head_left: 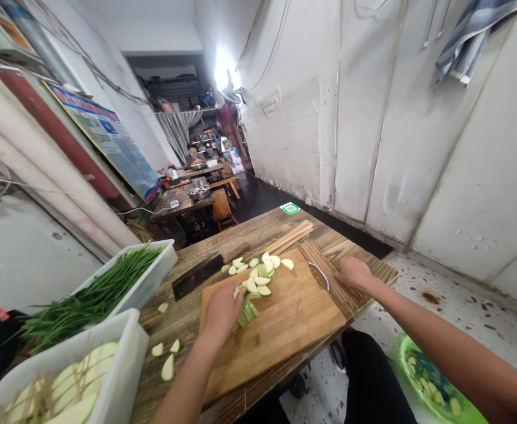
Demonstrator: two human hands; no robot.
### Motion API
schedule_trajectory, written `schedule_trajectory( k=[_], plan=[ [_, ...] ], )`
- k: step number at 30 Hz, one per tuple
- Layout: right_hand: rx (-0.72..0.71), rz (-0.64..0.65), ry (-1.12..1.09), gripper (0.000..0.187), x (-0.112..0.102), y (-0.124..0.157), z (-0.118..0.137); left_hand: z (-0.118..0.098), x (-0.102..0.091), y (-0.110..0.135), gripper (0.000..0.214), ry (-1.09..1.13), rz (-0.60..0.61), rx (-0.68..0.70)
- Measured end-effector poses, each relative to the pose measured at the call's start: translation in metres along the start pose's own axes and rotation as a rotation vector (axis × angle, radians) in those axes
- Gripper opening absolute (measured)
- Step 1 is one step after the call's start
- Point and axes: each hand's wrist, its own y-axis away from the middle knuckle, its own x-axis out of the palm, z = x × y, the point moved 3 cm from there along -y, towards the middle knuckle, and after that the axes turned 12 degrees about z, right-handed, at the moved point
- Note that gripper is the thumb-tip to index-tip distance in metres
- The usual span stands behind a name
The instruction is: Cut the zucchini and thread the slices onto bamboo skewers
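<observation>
On the wooden cutting board (294,321), pale green vegetable slices (258,282) with light skin lie in a loose heap. My left hand (223,309) rests at the board's left side, its fingers curled over several slices at the heap's near edge. My right hand (353,273) is closed at the bundle of thin bamboo skewers (324,268) to the right of the board; its fingertips are partly hidden among them. A dark-bladed cleaver (199,275) lies flat behind the board, its wooden handle pointing right.
At left stand a white bin (170,259) of green chives (103,288) and another white bin (137,347) holding skewered slices (79,377). Stray slices (167,367) lie on the wooden table (152,391). A green basin (455,406) sits on the floor at right. Another person (194,156) sits at a far table.
</observation>
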Motion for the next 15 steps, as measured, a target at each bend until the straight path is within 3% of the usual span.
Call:
schedule_trajectory(
  k=[3,6,15],
  plan=[
    [-0.025,0.025,-0.073,0.027,0.002,-0.003,-0.006,-0.003,-0.002,-0.019,0.037,-0.069,0.019,-0.019],
    [-0.049,0.068,-0.181,0.025,0.005,-0.006,-0.013,-0.013,0.003,-0.031,0.036,-0.069,0.056,0.046],
    [-0.079,0.146,-0.598,0.023,0.014,-0.002,-0.028,-0.023,0.016,-0.049,0.024,0.074,0.178,0.142]
  ],
)
